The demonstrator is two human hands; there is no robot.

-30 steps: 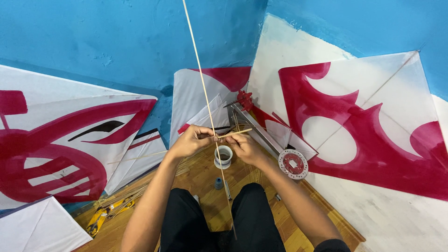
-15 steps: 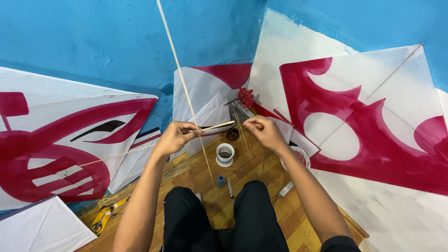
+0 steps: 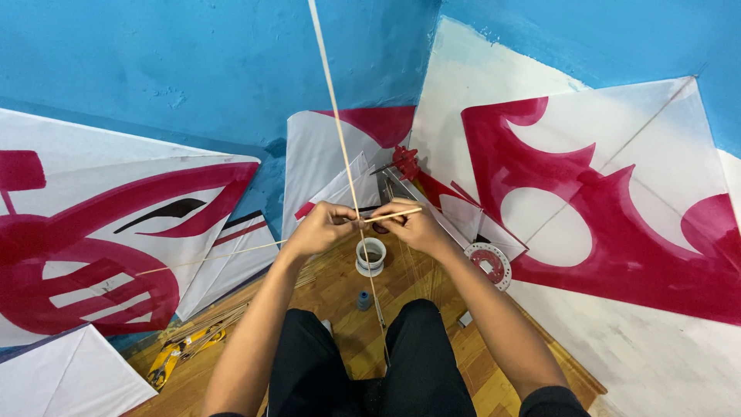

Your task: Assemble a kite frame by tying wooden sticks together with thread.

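At the far left a white paper kite (image 3: 100, 247) painted with crimson shapes leans against the blue wall (image 3: 193, 69), and another white kite corner (image 3: 62, 378) lies on the floor below it. Beside that corner, yellow-handled pliers (image 3: 181, 351) rest on the wooden floor (image 3: 324, 289), next to a loose bundle of thin sticks (image 3: 208, 320). The left hand (image 3: 320, 229) is curled closed, its fingertips pinching the spot where two thin bamboo sticks cross; a slim horizontal stick (image 3: 224, 257) runs out from this hand toward the left, over the kite. The long upright stick (image 3: 340, 147) rises from between the person's knees, passes between the two hands and leaves the top of the view. Just under the hands a white roll of tape (image 3: 370, 256) stands on the floor, and a small blue spool of thread (image 3: 363, 300) sits nearer the knees. The right hand (image 3: 417, 226) is also closed, thumb and forefinger gripping the short end of the cross stick right at the crossing, touching the left hand's fingertips. Behind the hands a folded white-and-red kite (image 3: 332, 154) stands in the corner with a small red piece (image 3: 404, 162) beside it. To the right, a round red-and-white reel (image 3: 489, 262) lies on the floor, and a large white kite with bold crimson curves (image 3: 610, 208) leans on the right wall.
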